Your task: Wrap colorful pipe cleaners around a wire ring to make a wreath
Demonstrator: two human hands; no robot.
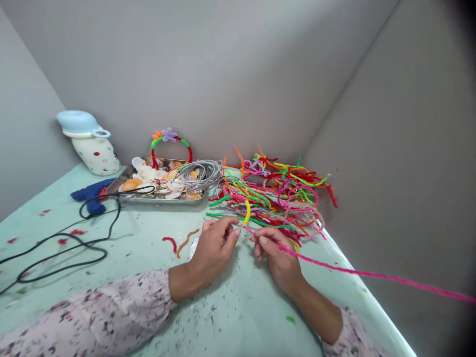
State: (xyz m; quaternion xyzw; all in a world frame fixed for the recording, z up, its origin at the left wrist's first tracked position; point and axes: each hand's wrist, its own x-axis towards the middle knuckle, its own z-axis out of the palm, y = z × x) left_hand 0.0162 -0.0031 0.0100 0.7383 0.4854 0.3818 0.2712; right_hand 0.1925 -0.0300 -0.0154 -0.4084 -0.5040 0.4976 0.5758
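My left hand (213,248) and my right hand (277,255) rest on the pale green table (238,317), both with fingers pinched close together near the front of a heap of coloured pipe cleaners (273,193). A long pink pipe cleaner (372,274) runs from my right hand's fingertips out to the lower right. A short yellow pipe cleaner (247,213) curls just above the gap between my hands, and my left fingertips pinch close to it. What exactly the left fingers grip is too small to make out.
A metal tray (156,198) with seashells (148,176) and a grey wire coil (197,171) sits behind. A pipe-cleaner headband (171,139) stands behind the tray. A blue glue gun (92,193) with its black cord (74,238) lies left, near a white spotted jug (91,141). Grey walls enclose the corner.
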